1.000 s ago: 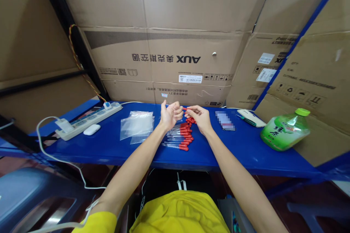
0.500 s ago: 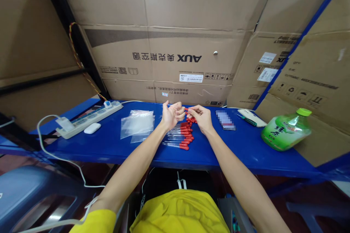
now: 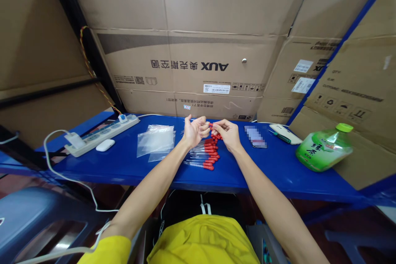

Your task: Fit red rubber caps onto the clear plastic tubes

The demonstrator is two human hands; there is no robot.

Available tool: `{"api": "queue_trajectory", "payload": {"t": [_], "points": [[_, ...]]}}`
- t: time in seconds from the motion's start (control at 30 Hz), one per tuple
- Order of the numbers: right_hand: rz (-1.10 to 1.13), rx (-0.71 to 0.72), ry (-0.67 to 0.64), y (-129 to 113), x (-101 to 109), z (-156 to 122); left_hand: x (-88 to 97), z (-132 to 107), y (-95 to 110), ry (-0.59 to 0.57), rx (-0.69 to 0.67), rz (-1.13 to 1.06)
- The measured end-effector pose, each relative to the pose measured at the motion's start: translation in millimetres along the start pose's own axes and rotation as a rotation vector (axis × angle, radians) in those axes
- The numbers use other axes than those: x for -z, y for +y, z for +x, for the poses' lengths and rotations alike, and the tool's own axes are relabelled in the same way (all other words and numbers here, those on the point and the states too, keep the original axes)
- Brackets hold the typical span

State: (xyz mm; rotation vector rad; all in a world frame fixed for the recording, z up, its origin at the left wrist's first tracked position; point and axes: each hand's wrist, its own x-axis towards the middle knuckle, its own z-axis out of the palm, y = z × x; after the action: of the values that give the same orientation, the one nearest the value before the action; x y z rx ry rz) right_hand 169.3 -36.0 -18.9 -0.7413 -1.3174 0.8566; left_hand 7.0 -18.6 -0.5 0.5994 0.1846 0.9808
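Observation:
Between my two hands is a glass dropper with a red rubber bulb point(image 3: 211, 124). My left hand point(image 3: 196, 130) is closed around its thin clear tube, palm turned partly up. At the bulb end, the fingertips of my right hand point(image 3: 227, 134) pinch the red rubber. Just below my hands, several more droppers point(image 3: 210, 159) lie in a stacked row, red bulbs to the right and clear tubes to the left. Some of the pile is hidden behind my fingers.
Clear plastic bags point(image 3: 157, 140) lie left of the droppers. Farther left are a white power strip point(image 3: 102, 136) and a white earphone case point(image 3: 105, 145). To the right are a phone point(image 3: 255, 136), a green-handled tool point(image 3: 282, 137) and a green tea bottle point(image 3: 323, 148). Cardboard point(image 3: 185, 49) walls the back.
Almost nothing differs. Both hands keep their hold on the same dropper, and the view has shifted very slightly.

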Motion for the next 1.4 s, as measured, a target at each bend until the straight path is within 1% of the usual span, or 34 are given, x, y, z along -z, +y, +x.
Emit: {"api": "queue_trajectory", "payload": {"t": [0.33, 0.6, 0.83, 1.03, 1.23, 1.4], "points": [[-0.009, 0.010, -0.005, -0.1, -0.2, 0.1, 1.2, 0.8, -0.9, -0.027, -0.012, 0.042], [-0.050, 0.035, 0.007, 1.2, 0.9, 0.8, 6.1, 1.6, -1.2, -0.036, 0.026, 0.030], [-0.066, 0.035, 0.006, 2.2, 1.4, 0.6, 3.2, 0.5, -2.5, -0.011, 0.039, -0.005], [-0.050, 0.045, 0.006, 0.3, 0.6, -0.5, 4.1, 0.6, -1.8, -0.041, 0.035, 0.018], [-0.079, 0.048, -0.006, -0.4, -0.2, -0.9, 5.2, 0.9, -3.0, -0.008, 0.059, -0.045], [-0.083, 0.060, -0.002, 0.4, -1.9, -1.2, 2.9, 1.2, -3.0, -0.005, 0.047, -0.041]]}}
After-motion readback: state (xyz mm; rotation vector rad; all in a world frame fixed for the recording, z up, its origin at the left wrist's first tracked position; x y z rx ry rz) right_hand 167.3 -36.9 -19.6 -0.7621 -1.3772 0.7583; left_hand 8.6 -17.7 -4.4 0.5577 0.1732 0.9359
